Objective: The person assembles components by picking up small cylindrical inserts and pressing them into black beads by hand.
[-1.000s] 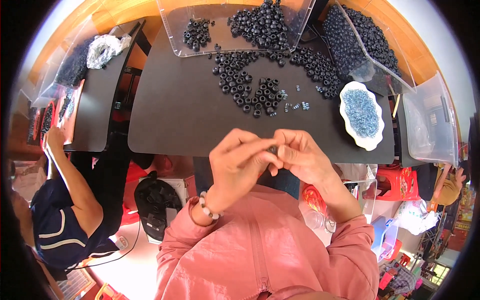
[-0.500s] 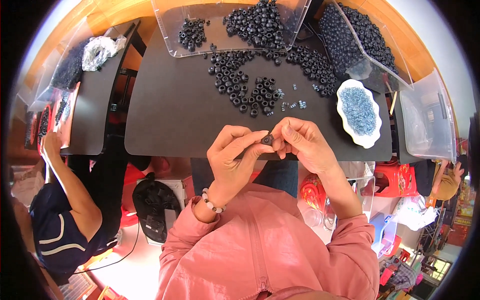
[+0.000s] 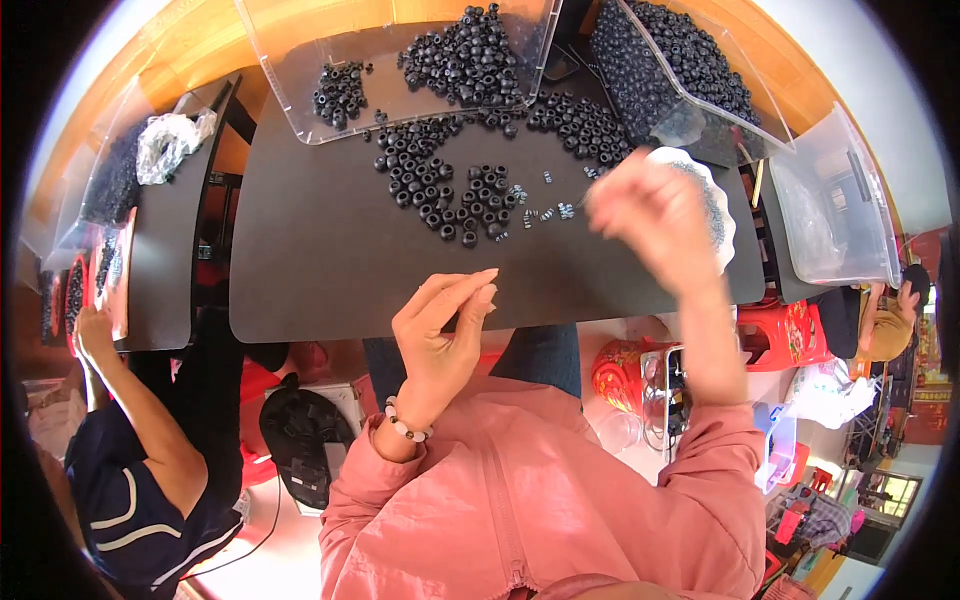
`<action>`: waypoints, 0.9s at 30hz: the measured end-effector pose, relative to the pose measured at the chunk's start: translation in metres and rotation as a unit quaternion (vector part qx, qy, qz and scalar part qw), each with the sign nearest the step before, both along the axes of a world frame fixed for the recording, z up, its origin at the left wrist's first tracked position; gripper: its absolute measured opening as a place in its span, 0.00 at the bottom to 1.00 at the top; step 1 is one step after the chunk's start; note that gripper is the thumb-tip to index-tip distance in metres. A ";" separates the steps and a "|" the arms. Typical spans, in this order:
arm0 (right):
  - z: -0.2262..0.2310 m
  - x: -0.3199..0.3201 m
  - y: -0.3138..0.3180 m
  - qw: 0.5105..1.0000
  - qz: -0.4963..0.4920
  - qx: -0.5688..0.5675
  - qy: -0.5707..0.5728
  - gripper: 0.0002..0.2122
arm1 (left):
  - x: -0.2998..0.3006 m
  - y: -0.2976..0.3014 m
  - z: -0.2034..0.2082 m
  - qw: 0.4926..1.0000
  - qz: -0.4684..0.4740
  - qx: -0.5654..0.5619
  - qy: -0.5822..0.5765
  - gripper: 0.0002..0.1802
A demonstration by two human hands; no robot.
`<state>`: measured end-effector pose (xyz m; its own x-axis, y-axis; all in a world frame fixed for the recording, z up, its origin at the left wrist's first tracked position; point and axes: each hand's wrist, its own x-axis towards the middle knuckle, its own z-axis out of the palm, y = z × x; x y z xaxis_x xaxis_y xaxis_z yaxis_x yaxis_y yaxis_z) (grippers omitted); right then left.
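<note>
My left hand hovers at the near edge of the dark table, thumb and forefinger brought together in a pinch. Whatever lies between those fingertips, if anything, cannot be made out. Smeared by motion, my right hand is over the table's right side, next to a white scalloped dish of tiny blue-grey beads and partly covering it. Its fingers are too blurred to read. Round black beads lie scattered ahead of my hands, with a few small pale blue-grey pieces to their right.
A clear tub with black beads stands at the far side. Another clear bin of black beads is at the far right, near an upright clear plastic box. A co-worker sits at a table on the left.
My hands have parted. The right one has swung forward and right toward the dish. The dark bead seen between my fingers no longer shows. The view has shifted slightly.
</note>
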<state>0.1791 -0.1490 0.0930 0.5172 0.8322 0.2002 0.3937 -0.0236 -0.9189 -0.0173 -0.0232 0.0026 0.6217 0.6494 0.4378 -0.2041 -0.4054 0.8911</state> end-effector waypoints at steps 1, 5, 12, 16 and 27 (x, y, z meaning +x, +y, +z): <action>0.023 0.020 0.001 0.996 -0.056 0.036 -0.067 0.03 | -0.002 0.000 0.000 0.999 -0.011 -0.032 0.017 0.09; 0.070 0.139 -0.021 0.873 -0.339 0.046 -0.347 0.12 | 0.003 0.000 -0.001 0.995 -0.060 -0.060 0.054 0.07; -0.021 0.057 0.031 0.941 -0.150 -0.082 -0.291 0.07 | -0.002 0.003 -0.008 0.997 -0.033 -0.035 0.068 0.06; -0.064 0.041 0.062 0.928 0.004 -0.041 -0.371 0.10 | -0.002 0.004 -0.006 0.996 -0.038 -0.028 0.081 0.06; -0.074 0.044 0.081 0.927 0.048 -0.096 -0.360 0.10 | -0.002 0.008 -0.004 0.990 -0.046 -0.086 0.106 0.06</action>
